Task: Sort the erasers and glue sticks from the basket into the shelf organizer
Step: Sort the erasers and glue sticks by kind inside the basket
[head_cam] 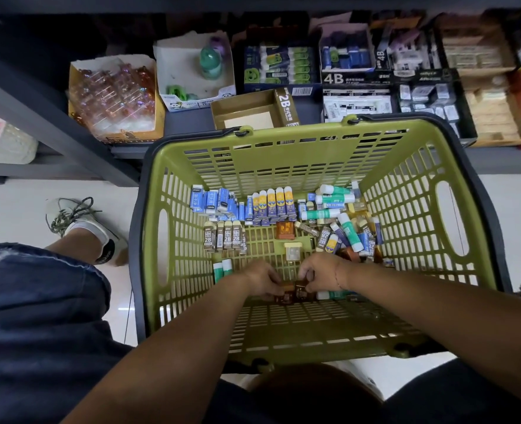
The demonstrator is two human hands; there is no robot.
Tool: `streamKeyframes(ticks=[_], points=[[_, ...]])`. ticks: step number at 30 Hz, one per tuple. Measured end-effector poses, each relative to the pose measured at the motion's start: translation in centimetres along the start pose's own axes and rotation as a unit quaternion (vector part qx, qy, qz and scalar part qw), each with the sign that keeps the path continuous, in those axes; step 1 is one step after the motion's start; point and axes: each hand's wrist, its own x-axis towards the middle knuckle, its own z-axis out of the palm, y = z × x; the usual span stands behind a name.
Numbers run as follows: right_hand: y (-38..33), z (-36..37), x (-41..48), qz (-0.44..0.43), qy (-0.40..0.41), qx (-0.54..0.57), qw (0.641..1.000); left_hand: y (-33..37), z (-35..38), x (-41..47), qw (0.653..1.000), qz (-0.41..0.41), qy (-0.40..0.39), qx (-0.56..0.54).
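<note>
- At the near floor of the green slotted plastic basket (283, 162): left hand (260, 281) and right hand (320, 275) meet, the fingers of both curled round small brown translucent blocks (294, 293).
- Far floor: row of blue-sleeved white erasers (216, 203), just beside a row of yellow-and-blue glue sticks (273, 205).
- Nearer: row of brown-sleeved 2B erasers (225, 238).
- Right side: loose heap of green-and-white glue sticks (334, 198) mixed with erasers.
- Dark shelf beyond the basket: open brown cardboard box marked 2B (253, 113).

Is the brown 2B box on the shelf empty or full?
Empty: the 2B box shows only its bare cardboard floor, with nothing lying inside.
</note>
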Motion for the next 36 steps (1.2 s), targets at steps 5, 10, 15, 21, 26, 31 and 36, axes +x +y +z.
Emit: streamKeyframes(ticks=[5, 10, 15, 21, 26, 31, 36], points=[[-0.2, 0.1, 0.1, 0.004, 0.027, -0.008, 1.000, 0.2, 0.1, 0.1, 0.999, 0.005, 0.008, -0.036], [0.0, -2.3, 0.4, 0.041, 0.101, 0.152, 0.982, 0.6, -0.7, -0.2, 0.992, 0.020, 0.025, -0.125], [-0.4, -3.8, 1.6, 0.040, 0.216, 0.139, 0.966, 1.7, 1.3, 0.2, 0.995, 0.029, 0.045, -0.083], [-1.6, -2.2, 3.1, 0.053, 0.201, -0.014, 0.978, 1.7, 1.6, 0.3, 0.994, 0.037, 0.060, -0.085], [-2.1, -1.5, 2.9, 0.022, 0.128, -0.017, 0.991, 0.0, -1.0, -0.3, 0.989, -0.002, 0.120, -0.088], [-2.4, -1.2, 2.5, 0.001, 0.105, 0.049, 0.993, -0.9, -1.3, -0.3, 0.990, 0.020, 0.117, -0.078], [-1.7, -2.4, 3.0, 0.086, 0.242, 0.083, 0.963, 0.1, 0.3, 0.1, 0.995, 0.039, 0.095, -0.016]])
